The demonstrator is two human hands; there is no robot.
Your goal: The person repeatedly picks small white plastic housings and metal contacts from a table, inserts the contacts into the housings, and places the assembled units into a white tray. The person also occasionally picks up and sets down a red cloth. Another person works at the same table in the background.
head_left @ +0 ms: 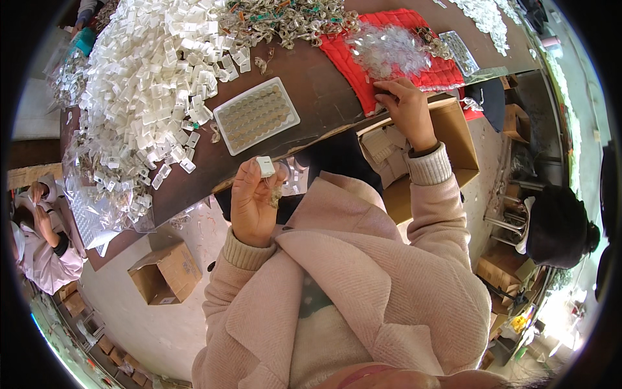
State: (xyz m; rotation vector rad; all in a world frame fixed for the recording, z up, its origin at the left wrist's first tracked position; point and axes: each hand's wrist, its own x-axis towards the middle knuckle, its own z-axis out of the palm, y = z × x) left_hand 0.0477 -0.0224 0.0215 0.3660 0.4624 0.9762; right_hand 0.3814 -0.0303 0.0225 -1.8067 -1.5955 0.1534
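My left hand (251, 204) pinches a small white plastic case (265, 166) upright, close for inspection; my right hand (405, 107) reaches across the red quilted mat (447, 76), fingertips apparently closed on a clear piece.

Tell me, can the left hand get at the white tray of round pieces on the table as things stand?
Probably yes. The left hand sits just below the white tray with bare table between them, but it already pinches a small white clip, so its fingers are occupied.
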